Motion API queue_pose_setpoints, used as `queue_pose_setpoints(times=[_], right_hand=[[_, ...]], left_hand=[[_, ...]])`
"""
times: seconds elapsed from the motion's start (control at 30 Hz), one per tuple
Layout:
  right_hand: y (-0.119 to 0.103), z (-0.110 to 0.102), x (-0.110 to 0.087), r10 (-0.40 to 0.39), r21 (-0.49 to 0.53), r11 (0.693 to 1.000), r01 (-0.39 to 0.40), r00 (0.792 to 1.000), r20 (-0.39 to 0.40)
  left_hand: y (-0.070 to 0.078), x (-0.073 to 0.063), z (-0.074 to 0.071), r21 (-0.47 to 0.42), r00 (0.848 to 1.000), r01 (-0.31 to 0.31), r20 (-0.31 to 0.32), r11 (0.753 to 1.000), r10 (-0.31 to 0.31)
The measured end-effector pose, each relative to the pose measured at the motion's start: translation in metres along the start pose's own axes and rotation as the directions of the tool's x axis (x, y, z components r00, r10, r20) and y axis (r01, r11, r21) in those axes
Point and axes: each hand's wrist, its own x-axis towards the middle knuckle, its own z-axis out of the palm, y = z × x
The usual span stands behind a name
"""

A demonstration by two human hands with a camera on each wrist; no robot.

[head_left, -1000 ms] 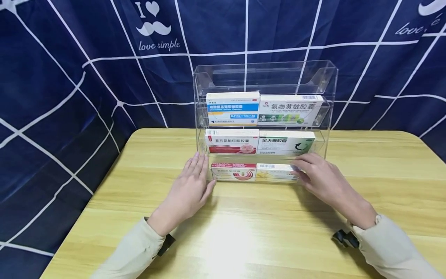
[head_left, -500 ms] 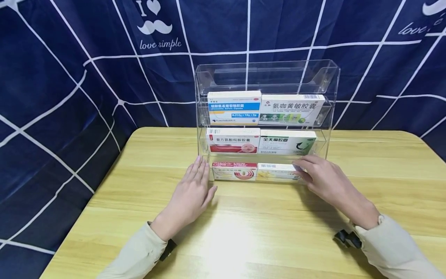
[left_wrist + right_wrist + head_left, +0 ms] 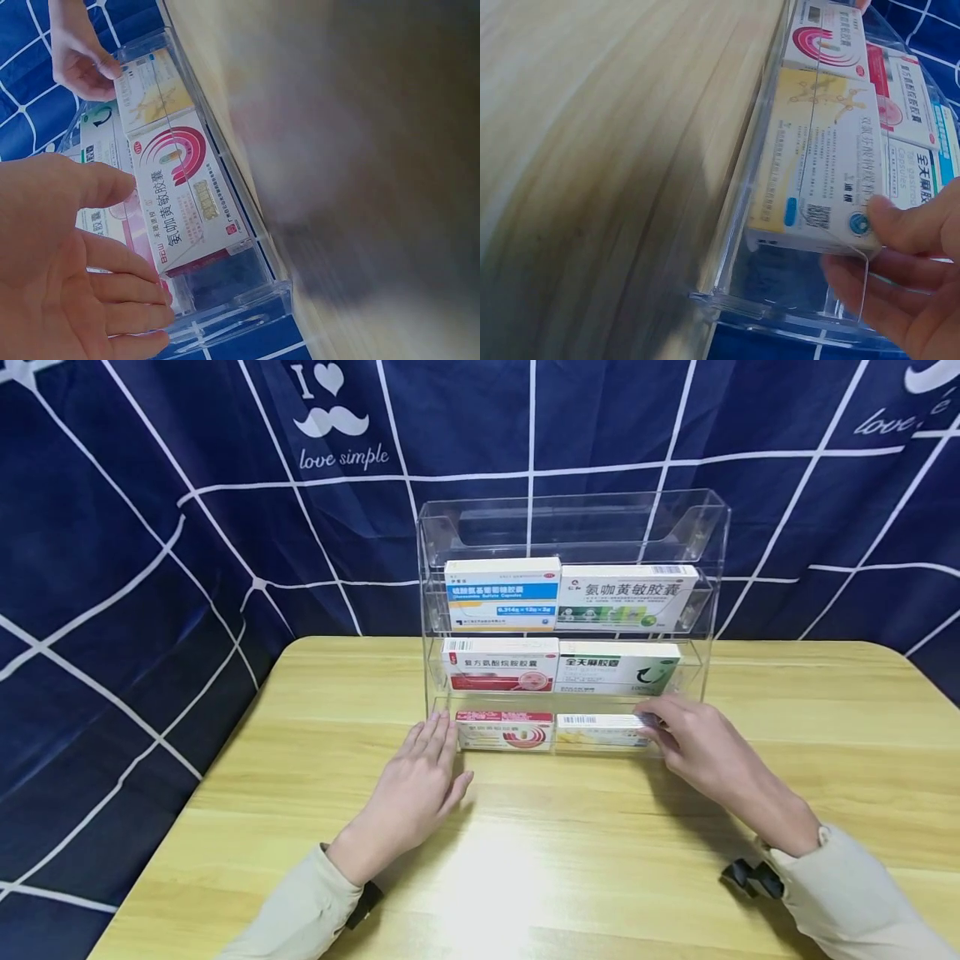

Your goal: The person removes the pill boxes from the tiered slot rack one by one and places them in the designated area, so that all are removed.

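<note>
A clear acrylic rack (image 3: 573, 531) holds medicine boxes in tiers. In its lowest tier, a white box with pink arcs (image 3: 504, 732) lies left of a yellow-and-white medicine box (image 3: 600, 732). My left hand (image 3: 416, 789) has its fingers extended, fingertips right at the left end of the pink-arc box. My right hand (image 3: 708, 743) pinches the right end of the yellow-and-white box. In the right wrist view the thumb (image 3: 904, 223) lies on that box's front corner, with the other fingers round its end.
The middle tier bears a red-and-white box (image 3: 501, 665) and a green-and-white box (image 3: 618, 668). Above them stand a blue-and-white box (image 3: 502, 595) and another green-and-white box (image 3: 627, 599). The rack stands on a wooden table (image 3: 337, 693) before a blue curtain (image 3: 480, 418).
My left hand has shifted slightly right and nearer me, from the rack's left side to the pink-arc box's end. My right hand stays at the yellow-and-white box, shifting only slightly.
</note>
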Motion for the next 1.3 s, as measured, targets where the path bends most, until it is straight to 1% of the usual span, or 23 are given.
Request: queue_pose_setpoints(times=[0.17, 0.33, 0.4, 0.5, 0.63, 0.77, 0.87, 0.97, 1.03, 1.1, 1.17, 1.3], right_hand=[[0.000, 0.001, 0.000, 0.024, -0.004, 1.000, -0.024, 0.999, 0.040], [-0.001, -0.001, 0.001, 0.091, -0.008, 0.996, -0.091, 0.993, 0.073], [-0.002, -0.003, 0.001, 0.115, 0.001, 0.993, -0.116, 0.991, 0.071], [-0.003, -0.006, 0.001, 0.145, 0.048, 0.988, -0.147, 0.988, 0.054], [-0.005, -0.014, 0.000, 0.194, 0.136, 0.972, -0.194, 0.981, 0.016], [-0.006, -0.022, -0.001, 0.236, 0.165, 0.961, -0.224, 0.970, -0.058], [-0.007, -0.027, -0.001, 0.272, 0.207, 0.947, -0.247, 0.957, -0.104], [-0.009, -0.031, -0.003, 0.346, 0.297, 0.905, -0.305, 0.933, -0.096], [-0.009, -0.033, -0.004, 0.404, 0.336, 0.869, -0.363, 0.913, -0.058], [-0.009, -0.036, -0.007, 0.458, 0.354, 0.832, -0.427, 0.889, -0.005], [-0.009, -0.037, -0.010, 0.496, 0.365, 0.797, -0.480, 0.866, 0.055], [-0.006, -0.039, -0.014, 0.522, 0.407, 0.735, -0.542, 0.836, 0.169]], left_hand=[[0.000, -0.001, 0.001, -0.017, 1.000, 0.001, 0.001, 1.000, -0.001], [0.001, -0.001, 0.000, -0.070, 0.998, 0.033, 0.047, 0.997, -0.030], [0.002, -0.001, 0.000, -0.090, 0.998, 0.044, 0.059, 0.995, -0.039], [0.003, -0.002, -0.001, -0.099, 0.997, 0.042, 0.062, 0.994, -0.036], [0.003, -0.003, -0.001, -0.094, 0.997, 0.035, 0.069, 0.995, -0.029], [0.003, -0.004, -0.001, -0.091, 0.994, 0.037, 0.102, 0.995, -0.027], [0.002, -0.005, -0.001, -0.098, 0.991, 0.045, 0.130, 0.994, -0.032], [0.002, -0.006, -0.001, -0.101, 0.987, 0.056, 0.156, 0.993, -0.040], [0.003, -0.006, -0.003, -0.105, 0.984, 0.062, 0.171, 0.993, -0.044], [0.002, -0.006, -0.004, -0.101, 0.982, 0.062, 0.184, 0.993, -0.043], [0.002, -0.005, -0.006, -0.104, 0.980, 0.063, 0.195, 0.993, -0.042], [0.001, -0.004, -0.009, -0.122, 0.976, 0.071, 0.212, 0.990, -0.043]])
